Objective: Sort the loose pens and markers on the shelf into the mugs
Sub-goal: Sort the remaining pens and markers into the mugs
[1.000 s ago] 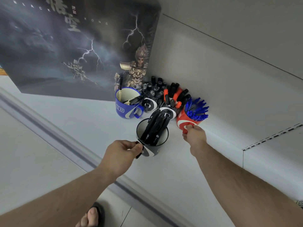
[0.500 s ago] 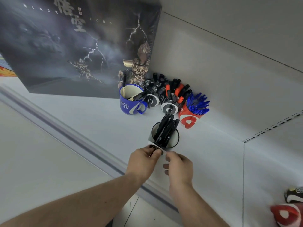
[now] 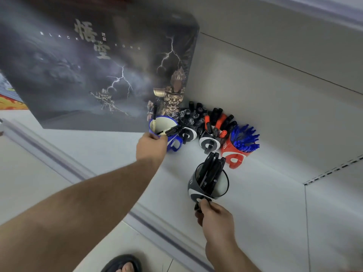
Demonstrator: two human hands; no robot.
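- The left hand (image 3: 151, 146) reaches to the blue mug (image 3: 164, 132) and grips its near rim, thumb on the front edge; the other fingers are hidden behind the hand
- Inside the blue mug, just beyond the left hand, a black marker (image 3: 171, 130) lies slanted across the opening and a pale pen with a black cap (image 3: 154, 120) leans on the far-left rim
- The right hand (image 3: 215, 217) pinches the handle of the grey mug (image 3: 208, 183), with fingers curled round it at the mug's near side
- The grey mug stands on the white shelf (image 3: 255, 203) just ahead of the right hand, packed with black markers (image 3: 211, 169) leaning away from the hand
- The two hands are well apart, the left one further forward and to the left of the right
- Between and beyond the hands, against the back wall, stand two black mugs: one (image 3: 189, 128) just right of the blue mug, full of black capped markers, the next (image 3: 210, 141) holding orange and black markers (image 3: 218, 122)
- Beyond the right hand and to its right, a red mug (image 3: 234, 156) bristles with blue pens (image 3: 244, 137)
- Behind the left hand a dark poster board (image 3: 88, 71) with lightning and armoured figures leans on the shelf
- A sandalled foot (image 3: 122, 265) shows at the bottom edge, below the left forearm
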